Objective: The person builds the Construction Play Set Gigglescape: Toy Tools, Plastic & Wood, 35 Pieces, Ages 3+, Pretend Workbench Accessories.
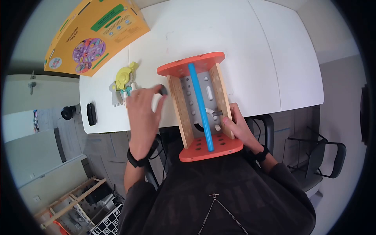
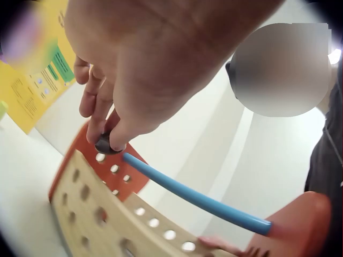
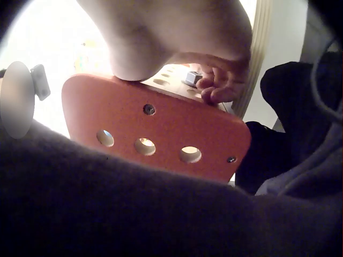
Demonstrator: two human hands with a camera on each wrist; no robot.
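Note:
A toy toolbox point(image 1: 185, 117) with orange-red ends, wooden sides drilled with holes and a blue rod point(image 1: 200, 105) stands at the table's front edge. My left hand point(image 1: 143, 109) is left of it and pinches a small dark grey round piece point(image 2: 107, 143) between thumb and fingertips. My right hand point(image 1: 242, 127) grips the right wooden side, thumb over its top edge. Close to that thumb, a grey bolt point(image 1: 217, 112) sticks through the side into the box, beside a white curved piece point(image 1: 209, 112). In the right wrist view, its grey head point(image 3: 193, 79) shows by the curled fingers.
Yellow-green and grey toy tools point(image 1: 123, 78) lie left of the toolbox, partly behind my left hand. A yellow play set box point(image 1: 98, 39) stands at the back left. Near the left table edge lies a black case point(image 1: 91, 114). A black chair point(image 1: 317, 160) is at the right.

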